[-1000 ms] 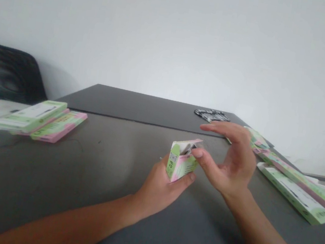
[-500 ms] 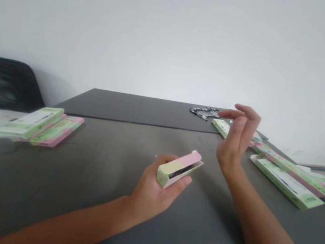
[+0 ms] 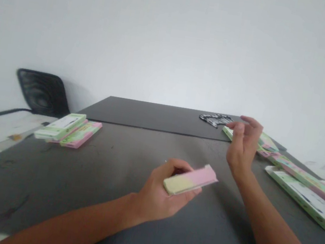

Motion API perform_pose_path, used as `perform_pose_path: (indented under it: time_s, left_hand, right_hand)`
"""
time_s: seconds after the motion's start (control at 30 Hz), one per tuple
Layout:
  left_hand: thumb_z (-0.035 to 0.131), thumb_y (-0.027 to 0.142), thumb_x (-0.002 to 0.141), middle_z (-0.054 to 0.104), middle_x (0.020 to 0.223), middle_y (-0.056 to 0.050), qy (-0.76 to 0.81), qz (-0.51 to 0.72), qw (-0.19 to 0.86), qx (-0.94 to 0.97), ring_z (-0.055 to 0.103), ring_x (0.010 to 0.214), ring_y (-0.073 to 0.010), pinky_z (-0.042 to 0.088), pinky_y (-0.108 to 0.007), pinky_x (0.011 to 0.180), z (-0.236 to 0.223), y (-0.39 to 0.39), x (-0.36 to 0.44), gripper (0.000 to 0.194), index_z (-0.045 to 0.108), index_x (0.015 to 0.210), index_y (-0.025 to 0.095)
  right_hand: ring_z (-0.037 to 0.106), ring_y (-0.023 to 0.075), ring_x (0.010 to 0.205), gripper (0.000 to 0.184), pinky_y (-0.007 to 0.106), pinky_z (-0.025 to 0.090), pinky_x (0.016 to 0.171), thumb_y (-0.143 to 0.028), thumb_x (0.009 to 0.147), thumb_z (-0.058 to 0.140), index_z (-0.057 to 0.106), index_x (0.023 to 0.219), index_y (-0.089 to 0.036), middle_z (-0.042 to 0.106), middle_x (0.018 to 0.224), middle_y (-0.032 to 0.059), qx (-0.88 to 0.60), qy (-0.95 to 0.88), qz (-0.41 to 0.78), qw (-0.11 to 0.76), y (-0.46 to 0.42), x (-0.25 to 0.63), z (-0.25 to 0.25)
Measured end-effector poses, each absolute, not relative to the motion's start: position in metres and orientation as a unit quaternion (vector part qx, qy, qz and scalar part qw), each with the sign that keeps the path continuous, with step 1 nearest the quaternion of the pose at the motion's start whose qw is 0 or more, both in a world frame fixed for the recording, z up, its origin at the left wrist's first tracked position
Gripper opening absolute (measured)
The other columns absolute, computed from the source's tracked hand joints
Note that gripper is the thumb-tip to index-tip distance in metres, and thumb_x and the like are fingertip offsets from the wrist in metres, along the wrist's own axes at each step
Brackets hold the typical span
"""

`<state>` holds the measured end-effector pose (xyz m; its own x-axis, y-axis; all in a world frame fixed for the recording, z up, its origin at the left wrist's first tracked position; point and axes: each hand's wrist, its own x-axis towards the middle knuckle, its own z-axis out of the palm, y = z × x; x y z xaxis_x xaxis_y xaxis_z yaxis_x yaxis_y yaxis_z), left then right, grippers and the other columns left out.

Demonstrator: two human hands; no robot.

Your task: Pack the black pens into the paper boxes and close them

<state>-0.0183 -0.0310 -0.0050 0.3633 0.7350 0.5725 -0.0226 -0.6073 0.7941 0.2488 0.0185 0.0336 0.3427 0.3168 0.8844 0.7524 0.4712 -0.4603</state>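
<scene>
My left hand [image 3: 163,195] is wrapped round a small carton [image 3: 190,180] held above the table. The carton's pink and yellow end faces me, and its flap lies over the opening, still slightly raised along one edge. Its long body is hidden behind the hand. My right hand [image 3: 244,146] is raised to the right of the carton, apart from it, with fingers bent and spread and nothing visible in them. Close behind it lie a green and white box [image 3: 228,132] and a box with a rounded, colourful flap [image 3: 267,144].
Several long green, white and pink boxes [image 3: 306,198] lie along the table's right side. A stack of boxes [image 3: 62,126] sits at the left. Black and white pens [image 3: 216,120] lie at the back of the dark table [image 3: 135,142]. A black mesh chair [image 3: 43,92] stands beyond.
The carton's end flap, partly lifted before with a dark gap under it, now covers the opening. My view has shifted left. The right hand remains raised and empty.
</scene>
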Motion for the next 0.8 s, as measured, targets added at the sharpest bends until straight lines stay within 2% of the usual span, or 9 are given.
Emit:
perform_pose_path:
  time_s: [0.27, 0.37, 0.53, 0.67, 0.8]
  left_hand:
    - [0.08, 0.039, 0.094, 0.084, 0.106, -0.008, 0.278, 0.529, 0.378, 0.707, 0.081, 0.097, -0.0233, 0.065, -0.037, 0.093, -0.005, -0.01, -0.02, 0.034, 0.072, 0.12, 0.019]
    - [0.078, 0.038, 0.095, 0.083, 0.107, -0.008, 0.275, 0.527, 0.384, 0.707, 0.08, 0.097, -0.0226, 0.064, -0.036, 0.092, -0.007, -0.009, -0.02, 0.031, 0.071, 0.118, 0.019]
    - [0.079, 0.034, 0.094, 0.081, 0.106, -0.007, 0.256, 0.529, 0.388, 0.71, 0.078, 0.094, -0.0207, 0.062, -0.034, 0.09, -0.006, -0.016, -0.019, 0.029, 0.069, 0.117, 0.019]
    - [0.08, 0.031, 0.093, 0.079, 0.1, -0.005, 0.229, 0.553, 0.388, 0.701, 0.076, 0.085, -0.0174, 0.062, -0.029, 0.08, 0.0, -0.022, -0.019, 0.025, 0.068, 0.113, 0.02]
    - [0.08, 0.028, 0.092, 0.078, 0.097, -0.004, 0.219, 0.57, 0.376, 0.697, 0.075, 0.084, -0.0161, 0.062, -0.027, 0.078, 0.003, -0.025, -0.019, 0.023, 0.068, 0.109, 0.02]
  right_hand:
    - [0.07, 0.0278, 0.107, 0.048, 0.056, 0.042, 0.11, -0.057, 0.108, 0.049, 0.056, 0.139, -0.021, 0.077, 0.111, 0.0101, -0.583, -0.524, -0.187, 0.592, 0.033, 0.27, 0.013]
    - [0.069, 0.029, 0.109, 0.052, 0.055, 0.041, 0.11, -0.06, 0.107, 0.047, 0.057, 0.139, -0.02, 0.075, 0.118, 0.0132, -0.637, -0.523, -0.179, 0.537, 0.041, 0.281, -0.003]
    - [0.063, 0.0326, 0.127, 0.057, 0.052, 0.039, 0.113, -0.057, 0.108, 0.037, 0.055, 0.144, -0.017, 0.07, 0.136, 0.0178, -0.727, -0.549, -0.168, 0.377, 0.057, 0.29, -0.036]
    - [0.057, 0.0368, 0.135, 0.06, 0.051, 0.038, 0.113, -0.058, 0.108, 0.038, 0.056, 0.147, -0.016, 0.065, 0.146, 0.0204, -0.744, -0.558, -0.168, 0.325, 0.068, 0.289, -0.051]
    - [0.054, 0.0352, 0.14, 0.059, 0.048, 0.036, 0.116, -0.057, 0.108, 0.038, 0.058, 0.147, -0.017, 0.062, 0.153, 0.0187, -0.749, -0.57, -0.181, 0.286, 0.08, 0.29, -0.053]
